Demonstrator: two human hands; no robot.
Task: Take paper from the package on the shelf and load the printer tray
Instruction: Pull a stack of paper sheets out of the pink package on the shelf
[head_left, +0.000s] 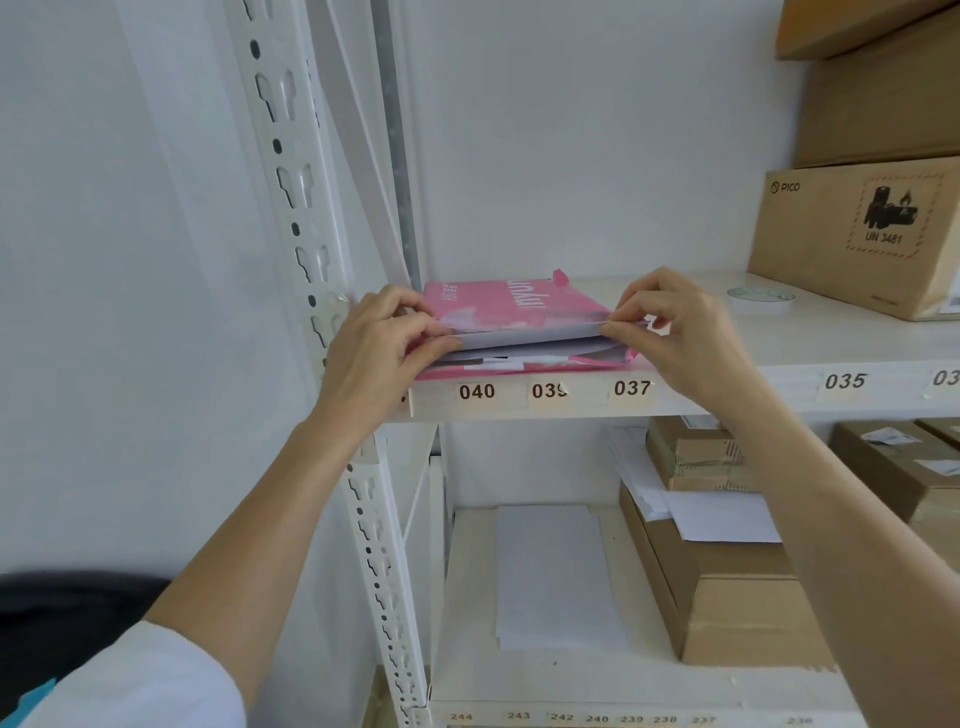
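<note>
A pink paper package lies flat at the left end of a white shelf, its torn front end facing me. White paper shows in the opening. My left hand pinches the left corner of the upper sheets, thumb on top. On the other side, my right hand pinches the right corner of the same sheets. The upper sheets are lifted slightly off the rest of the stack. No printer is in view.
A white slotted shelf post stands left of the package. A tape roll and cardboard boxes sit to the right on the same shelf. The lower shelf holds loose white sheets and more brown boxes.
</note>
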